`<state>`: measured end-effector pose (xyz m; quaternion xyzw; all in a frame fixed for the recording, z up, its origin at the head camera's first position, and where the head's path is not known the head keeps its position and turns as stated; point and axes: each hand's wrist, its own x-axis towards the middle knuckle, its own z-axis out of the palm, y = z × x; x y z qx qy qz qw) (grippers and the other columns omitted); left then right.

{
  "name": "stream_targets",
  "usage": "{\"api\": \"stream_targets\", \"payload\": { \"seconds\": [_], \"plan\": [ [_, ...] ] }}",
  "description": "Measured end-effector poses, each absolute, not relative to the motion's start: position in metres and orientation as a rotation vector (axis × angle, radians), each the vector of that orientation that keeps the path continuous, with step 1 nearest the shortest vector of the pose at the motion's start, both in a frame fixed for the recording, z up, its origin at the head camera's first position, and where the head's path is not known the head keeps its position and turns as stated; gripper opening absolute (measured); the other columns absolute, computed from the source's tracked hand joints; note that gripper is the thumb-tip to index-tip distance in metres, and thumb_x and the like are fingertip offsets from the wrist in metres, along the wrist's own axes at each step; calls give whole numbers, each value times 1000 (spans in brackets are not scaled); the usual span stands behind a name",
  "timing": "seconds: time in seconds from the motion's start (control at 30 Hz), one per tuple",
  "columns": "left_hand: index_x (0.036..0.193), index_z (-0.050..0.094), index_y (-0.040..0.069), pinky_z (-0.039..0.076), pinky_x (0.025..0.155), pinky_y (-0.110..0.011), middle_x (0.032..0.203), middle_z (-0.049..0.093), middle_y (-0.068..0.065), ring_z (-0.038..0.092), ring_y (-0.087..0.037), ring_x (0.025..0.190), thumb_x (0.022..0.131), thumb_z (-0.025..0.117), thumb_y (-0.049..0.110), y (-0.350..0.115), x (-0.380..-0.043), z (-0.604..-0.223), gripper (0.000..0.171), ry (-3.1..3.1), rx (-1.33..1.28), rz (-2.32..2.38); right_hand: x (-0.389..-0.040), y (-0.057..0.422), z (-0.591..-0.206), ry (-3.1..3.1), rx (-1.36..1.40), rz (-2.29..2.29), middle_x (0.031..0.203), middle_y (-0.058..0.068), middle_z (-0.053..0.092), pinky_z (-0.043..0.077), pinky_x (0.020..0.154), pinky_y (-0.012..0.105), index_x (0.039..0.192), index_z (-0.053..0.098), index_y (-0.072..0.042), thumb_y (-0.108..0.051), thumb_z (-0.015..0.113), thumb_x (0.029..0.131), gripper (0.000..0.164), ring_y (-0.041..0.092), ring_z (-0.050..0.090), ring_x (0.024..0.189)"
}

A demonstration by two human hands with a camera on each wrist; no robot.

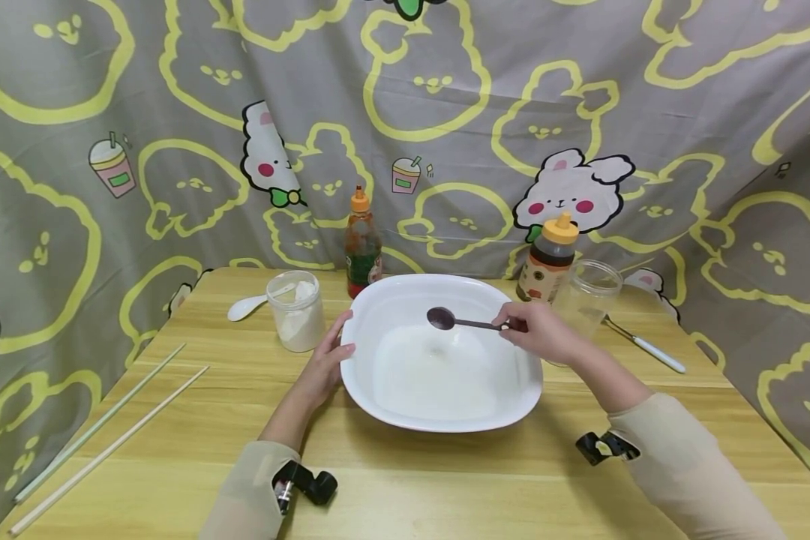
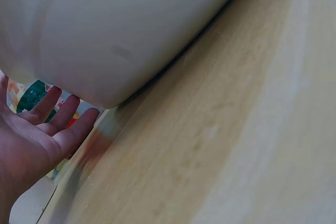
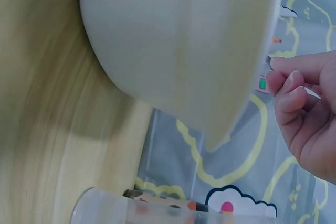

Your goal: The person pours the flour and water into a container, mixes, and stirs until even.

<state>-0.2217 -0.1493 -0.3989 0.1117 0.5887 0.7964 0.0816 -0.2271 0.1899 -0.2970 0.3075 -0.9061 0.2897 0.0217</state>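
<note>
A white oval basin (image 1: 439, 411) stands on the table in the head view, its inside pale with a small faint spot near the middle. My left hand (image 1: 322, 366) rests against its left side; in the left wrist view that hand's fingers (image 2: 65, 111) are fairly straight beside the outer wall. Over the basin, my right hand (image 1: 538, 328) pinches the handle of a dark brown spoon (image 1: 441, 318), whose bowl hangs above the inside. In the right wrist view the right hand (image 3: 310, 108) has its fingertips together beyond the rim, with most of the spoon hidden.
Left of the basin stand a jar of white powder (image 1: 299, 322), a white spoon (image 1: 246, 307) and two thin sticks (image 1: 108, 450). A red sauce bottle (image 1: 363, 255) is behind. At right are a brown-filled bottle (image 1: 547, 262), a clear container (image 1: 589, 296) and a pale-handled utensil (image 1: 658, 355).
</note>
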Motion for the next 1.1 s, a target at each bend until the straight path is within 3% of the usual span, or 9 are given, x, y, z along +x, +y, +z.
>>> {"api": "stream_targets", "payload": {
  "seconds": [0.27,0.57,0.7,0.87,1.1],
  "plan": [
    [137,21,19,44,76,-33,134,23,-15,43,-23,103,81,46,10,-149,-221,-398,62,1756,344,2381,-216,204,-293,-2730,832,1021,63,2,49,37,44,24,89,62,0,2,58,78,12,16,43,53],
    [137,20,20,44,75,-32,135,22,-13,44,-20,101,82,45,10,-149,-221,-398,62,1748,340,2385,-201,224,-294,-2509,769,1493,64,13,52,39,39,27,95,58,5,1,56,80,15,16,43,47],
    [137,21,21,44,76,-32,135,23,-13,44,-22,102,82,45,11,-149,-222,-399,61,1761,336,2375,-197,236,-300,-2452,670,1656,67,11,55,41,41,27,96,57,5,-3,57,80,17,16,45,50],
    [137,21,21,44,76,-33,134,23,-14,44,-23,102,81,46,12,-149,-222,-400,61,1769,341,2371,-189,252,-308,-2315,635,1857,68,8,56,40,42,24,95,59,1,3,54,81,15,13,47,52],
    [137,20,20,43,77,-34,136,21,-13,36,-33,110,82,46,11,-150,-223,-401,62,1756,361,2380,-175,282,-322,-2068,728,2198,72,8,59,37,42,21,100,60,-2,12,43,83,27,11,50,55]
  ]
}}
